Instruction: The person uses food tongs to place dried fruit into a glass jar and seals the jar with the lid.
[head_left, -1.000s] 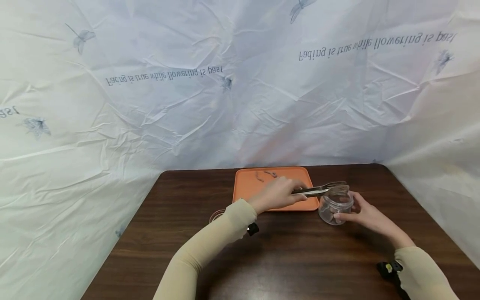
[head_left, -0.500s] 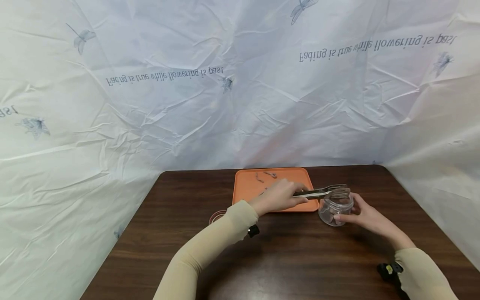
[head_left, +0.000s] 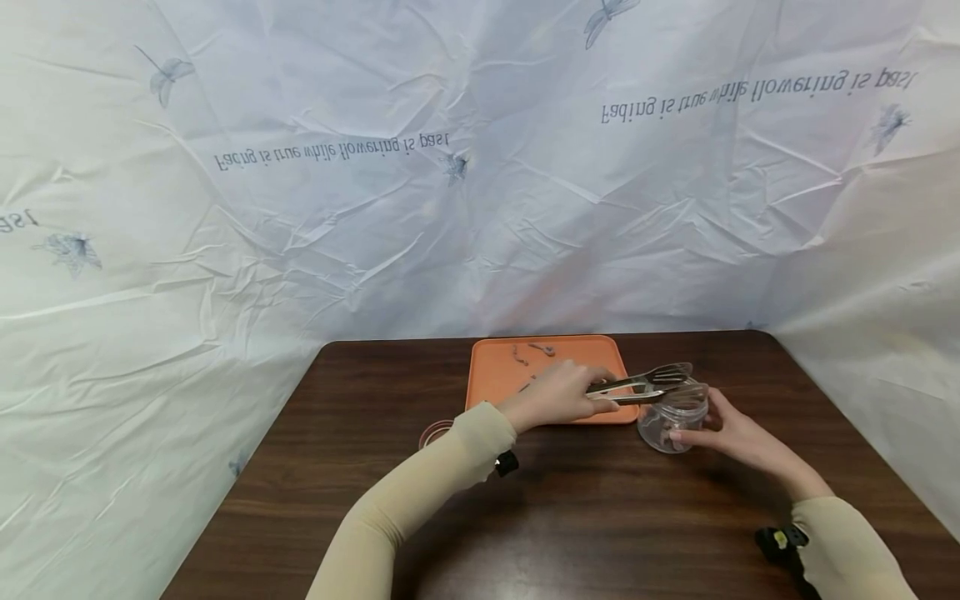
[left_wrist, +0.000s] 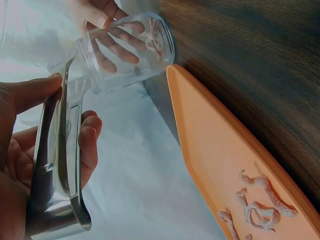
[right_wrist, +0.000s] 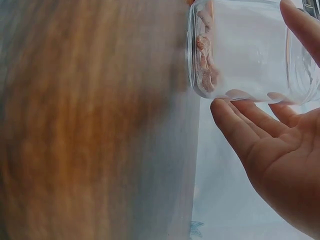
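My left hand (head_left: 558,392) holds a pair of metal tongs (left_wrist: 60,150) by the arms, thumb on one side and fingers on the other. The tong tips (head_left: 667,375) are spread apart at the mouth of a clear jar (head_left: 667,425). My right hand (head_left: 738,433) grips that jar from its right side, thumb in front, fingers around the back. In the right wrist view, a few wrinkled pinkish-brown strips (right_wrist: 205,60) lie at the jar's bottom. More such strips (left_wrist: 262,205) rest on an orange tray (left_wrist: 200,135) just left of the jar.
A round, red-rimmed object (head_left: 433,432) lies on the dark wooden table (head_left: 570,517), partly covered by the left sleeve. A printed white sheet (head_left: 465,250) hangs behind the table and along both sides.
The tongs have spread at the jar's mouth; their tips were closer together before. Both hands, the jar and the tray have stayed nearly where they were.
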